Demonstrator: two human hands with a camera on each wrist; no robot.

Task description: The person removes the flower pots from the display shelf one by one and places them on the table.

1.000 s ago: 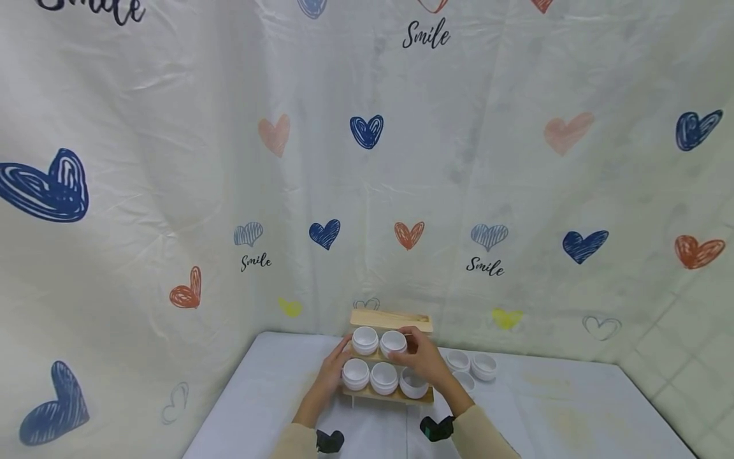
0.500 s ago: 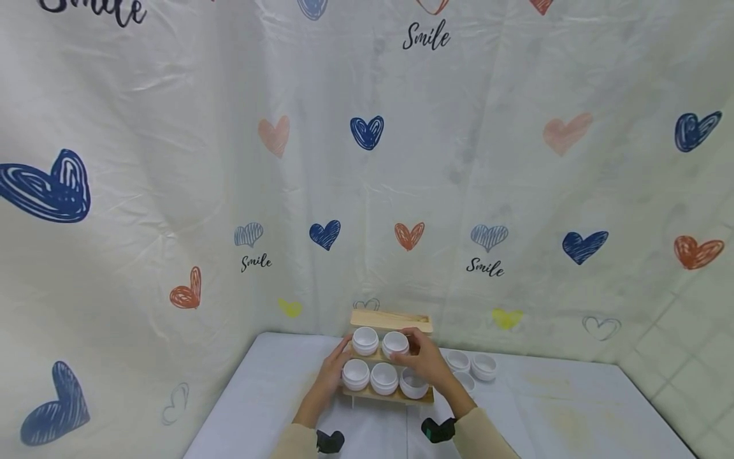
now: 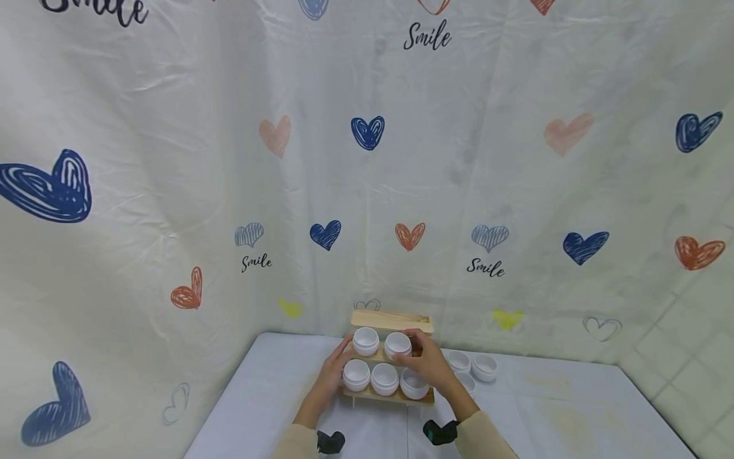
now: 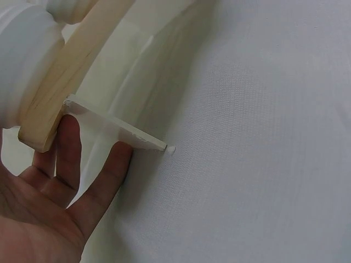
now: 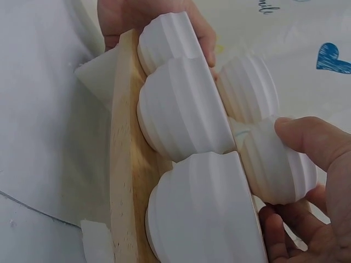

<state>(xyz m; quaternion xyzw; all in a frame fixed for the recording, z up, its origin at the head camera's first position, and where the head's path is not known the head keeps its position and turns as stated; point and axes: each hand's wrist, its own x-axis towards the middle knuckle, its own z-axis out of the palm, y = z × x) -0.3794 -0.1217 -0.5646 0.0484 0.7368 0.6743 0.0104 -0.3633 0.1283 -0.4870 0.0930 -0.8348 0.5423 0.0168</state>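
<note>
A tiered wooden stand (image 3: 392, 398) on pale side panels (image 4: 118, 123) holds several small white pots. Three pots stand in its front row, including a middle pot (image 3: 384, 379). On the tier behind are a left pot (image 3: 366, 342) and a right pot (image 3: 397, 345). My right hand (image 3: 429, 364) pinches that right pot, thumb on its near side and fingers behind and beneath, as the right wrist view shows. At the stand's left end, my left hand (image 3: 331, 375) touches the wood and side panel with extended fingers (image 4: 112, 170); its thumb is mostly hidden.
Three more white pots, one being a far-right pot (image 3: 485, 367), stand on the white-covered table (image 3: 550, 408) right of the stand. The stand's top shelf (image 3: 392, 320) carries no pot. A heart-printed curtain (image 3: 436, 172) hangs behind.
The pot in my right hand has shifted slightly to the right along its tier, away from the left pot. My left hand stays at the stand's left end.
</note>
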